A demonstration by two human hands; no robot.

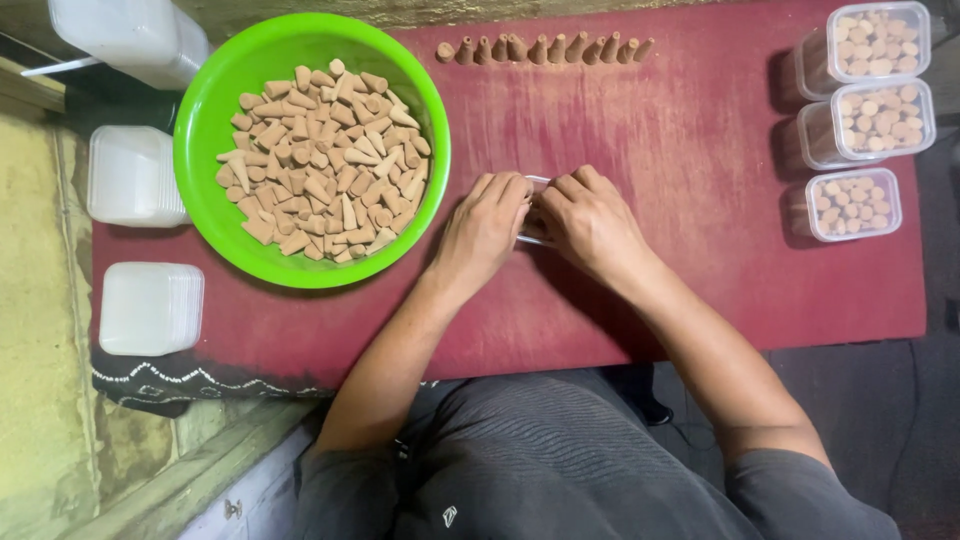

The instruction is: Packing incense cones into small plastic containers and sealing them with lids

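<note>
Small clear box (533,210), mid-counter (700,250) beside green bowl (205,150) of cones (320,160), clasped by left hand (487,228) and right hand (590,222), fingers curled narrow around it; risk: tipping or squeezing could spill its largely hidden contents.

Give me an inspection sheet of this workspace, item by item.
Surface: dark red rectangular board, bare between the things on it.
Job's things: small clear plastic box between both hands; round green plastic bowl heaped with tan cones; row of tan cones standing along the far edge; three clear filled boxes on the right.
Clutter: stacks of white plastic lids on the left.
Grips: left hand and right hand both closed on the small box, fingers curled.
Cables: nothing seen.
Surroundings: white container at top left; patterned dark cloth under the board.
</note>
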